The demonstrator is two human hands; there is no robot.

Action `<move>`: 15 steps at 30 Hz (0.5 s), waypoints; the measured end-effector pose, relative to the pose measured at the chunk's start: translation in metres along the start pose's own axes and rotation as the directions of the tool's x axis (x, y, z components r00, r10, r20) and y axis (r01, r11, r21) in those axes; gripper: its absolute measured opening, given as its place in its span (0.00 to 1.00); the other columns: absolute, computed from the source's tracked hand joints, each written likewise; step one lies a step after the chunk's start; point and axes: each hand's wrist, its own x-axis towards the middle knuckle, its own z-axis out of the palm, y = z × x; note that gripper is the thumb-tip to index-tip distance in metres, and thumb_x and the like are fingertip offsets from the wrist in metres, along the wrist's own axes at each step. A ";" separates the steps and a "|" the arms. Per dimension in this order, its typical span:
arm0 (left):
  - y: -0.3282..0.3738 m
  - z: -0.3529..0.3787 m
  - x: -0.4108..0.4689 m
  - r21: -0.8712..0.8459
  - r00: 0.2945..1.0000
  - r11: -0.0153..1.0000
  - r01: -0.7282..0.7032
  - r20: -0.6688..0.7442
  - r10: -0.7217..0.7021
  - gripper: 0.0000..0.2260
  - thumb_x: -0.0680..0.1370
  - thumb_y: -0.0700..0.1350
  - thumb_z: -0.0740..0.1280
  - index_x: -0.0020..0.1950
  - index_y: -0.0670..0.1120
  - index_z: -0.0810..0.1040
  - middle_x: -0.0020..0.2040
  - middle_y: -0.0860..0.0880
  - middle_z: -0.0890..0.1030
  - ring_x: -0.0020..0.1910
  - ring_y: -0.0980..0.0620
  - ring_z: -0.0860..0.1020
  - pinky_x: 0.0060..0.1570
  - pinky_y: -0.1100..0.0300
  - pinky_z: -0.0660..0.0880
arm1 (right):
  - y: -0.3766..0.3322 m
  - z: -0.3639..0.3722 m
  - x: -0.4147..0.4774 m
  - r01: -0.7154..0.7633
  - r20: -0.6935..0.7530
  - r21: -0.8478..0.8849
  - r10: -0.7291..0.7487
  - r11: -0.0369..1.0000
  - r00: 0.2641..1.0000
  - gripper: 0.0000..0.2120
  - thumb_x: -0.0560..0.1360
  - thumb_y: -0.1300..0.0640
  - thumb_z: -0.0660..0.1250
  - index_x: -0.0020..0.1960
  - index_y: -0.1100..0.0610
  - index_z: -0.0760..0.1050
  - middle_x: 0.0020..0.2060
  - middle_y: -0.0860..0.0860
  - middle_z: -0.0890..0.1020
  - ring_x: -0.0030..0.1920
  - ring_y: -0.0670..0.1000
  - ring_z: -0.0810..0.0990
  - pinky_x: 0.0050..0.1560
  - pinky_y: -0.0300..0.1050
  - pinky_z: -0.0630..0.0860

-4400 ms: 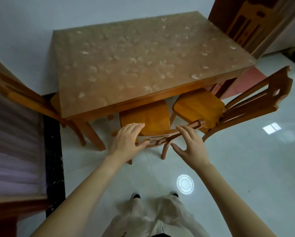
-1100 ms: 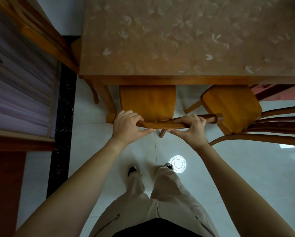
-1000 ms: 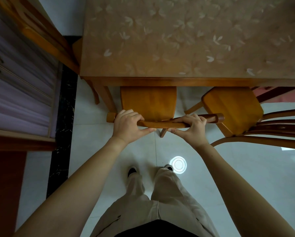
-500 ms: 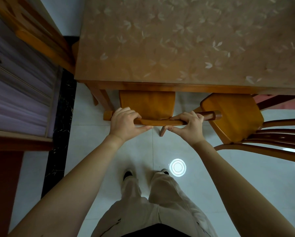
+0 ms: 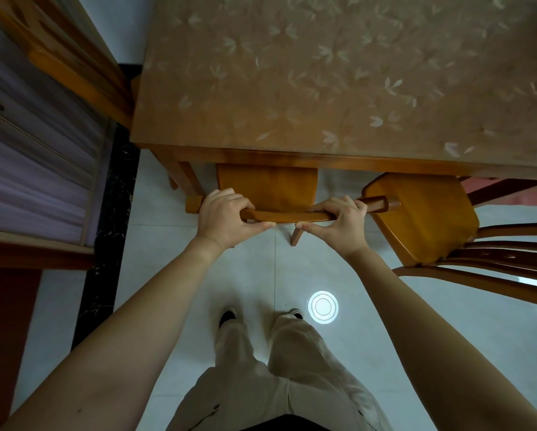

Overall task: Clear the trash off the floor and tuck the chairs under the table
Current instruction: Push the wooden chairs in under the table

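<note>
A wooden chair [image 5: 267, 188] stands in front of me, its seat partly under the near edge of the wooden table [image 5: 338, 73]. My left hand [image 5: 223, 220] and my right hand [image 5: 338, 225] both grip the chair's top rail, fingers over it and thumbs beneath. A second wooden chair [image 5: 422, 216] stands to the right, turned at an angle, with only its front corner under the table and its slatted back pointing right. No trash shows on the white tile floor [image 5: 447, 321].
A wooden cabinet [image 5: 37, 150] with pale panels fills the left, beside a black floor strip [image 5: 105, 244]. A third chair's back [image 5: 74, 57] leans at the table's left end. A round light reflection [image 5: 323, 306] lies by my feet.
Both hands have pushed the chair forward, so more of its seat now lies under the table edge. The second chair has not moved.
</note>
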 end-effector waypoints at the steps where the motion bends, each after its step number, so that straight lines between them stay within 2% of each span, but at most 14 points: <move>1: 0.000 -0.001 0.000 0.002 1.000 1.000 0.002 0.006 -0.002 0.27 0.66 0.72 0.64 0.38 0.48 0.82 0.36 0.54 0.82 0.38 0.53 0.76 0.41 0.59 0.64 | 0.000 0.000 0.000 -0.003 0.004 0.000 0.003 1.000 1.000 0.25 0.64 0.26 0.66 0.45 0.45 0.82 0.40 0.37 0.78 0.47 0.43 0.71 0.56 0.49 0.59; 9: 0.001 -0.010 -0.009 0.057 0.994 0.998 0.015 0.107 -0.021 0.25 0.69 0.71 0.64 0.44 0.50 0.82 0.41 0.55 0.82 0.43 0.54 0.76 0.46 0.57 0.67 | -0.008 -0.001 -0.007 -0.009 0.054 -0.060 0.012 0.998 0.998 0.26 0.66 0.25 0.64 0.47 0.46 0.81 0.42 0.39 0.80 0.49 0.44 0.71 0.58 0.49 0.59; 15: 0.007 -0.028 -0.017 0.033 0.970 0.999 -0.040 0.243 0.031 0.22 0.76 0.62 0.63 0.60 0.47 0.78 0.56 0.50 0.80 0.56 0.50 0.74 0.57 0.53 0.67 | -0.029 -0.006 -0.022 0.045 0.082 -0.151 -0.033 0.988 0.996 0.20 0.75 0.37 0.66 0.56 0.51 0.80 0.51 0.47 0.81 0.56 0.52 0.75 0.68 0.54 0.59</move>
